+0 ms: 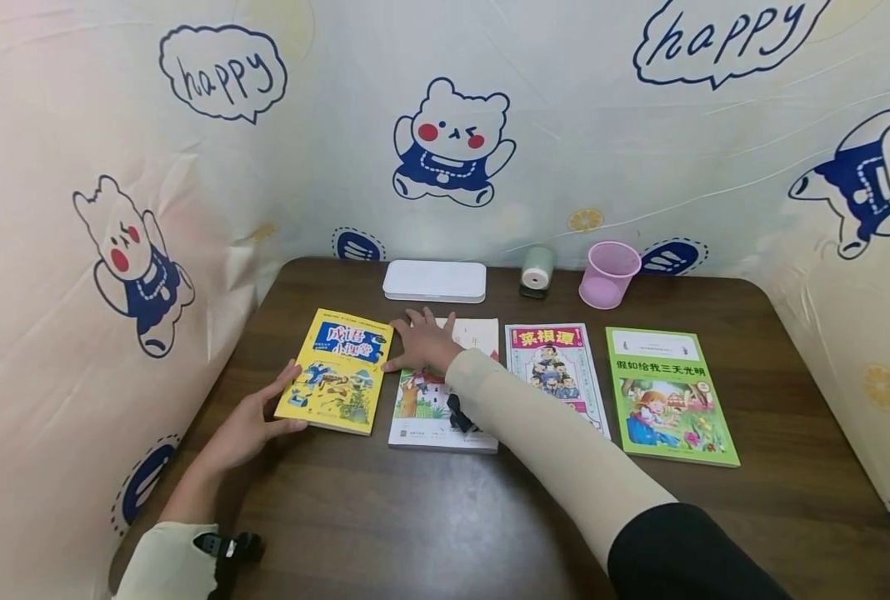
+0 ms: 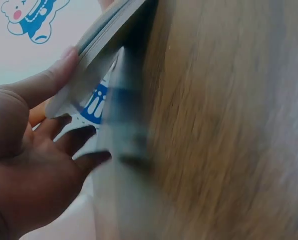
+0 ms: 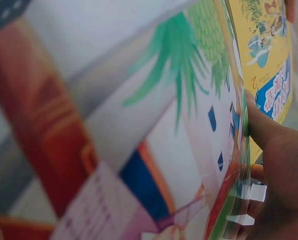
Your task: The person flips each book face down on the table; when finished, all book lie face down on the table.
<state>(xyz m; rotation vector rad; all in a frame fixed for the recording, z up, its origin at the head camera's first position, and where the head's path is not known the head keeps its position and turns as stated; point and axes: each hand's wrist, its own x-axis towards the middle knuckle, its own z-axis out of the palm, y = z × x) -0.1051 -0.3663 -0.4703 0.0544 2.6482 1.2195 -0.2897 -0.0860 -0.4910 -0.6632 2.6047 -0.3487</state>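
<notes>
My left hand (image 1: 245,428) is at the lower left corner of a yellow book (image 1: 340,385), its thumb at the bottom edge and fingertips along the left edge. In the left wrist view the thumb touches the book's page edge (image 2: 96,47), and the other fingers are spread and loosely bent. Fingers apart, my right hand (image 1: 424,343) reaches over the upper part of a white picture-covered book (image 1: 430,425). Its thumb touches or nearly touches the yellow book's right edge. The right forearm hides part of the white book.
Right of these lie a pink-bordered book (image 1: 546,354) and a green book (image 1: 673,400). Along the back of the brown table (image 1: 385,517) stand a white flat case (image 1: 434,282), a small green device (image 1: 537,271) and a pink cup (image 1: 608,275). Printed cloth hangs behind.
</notes>
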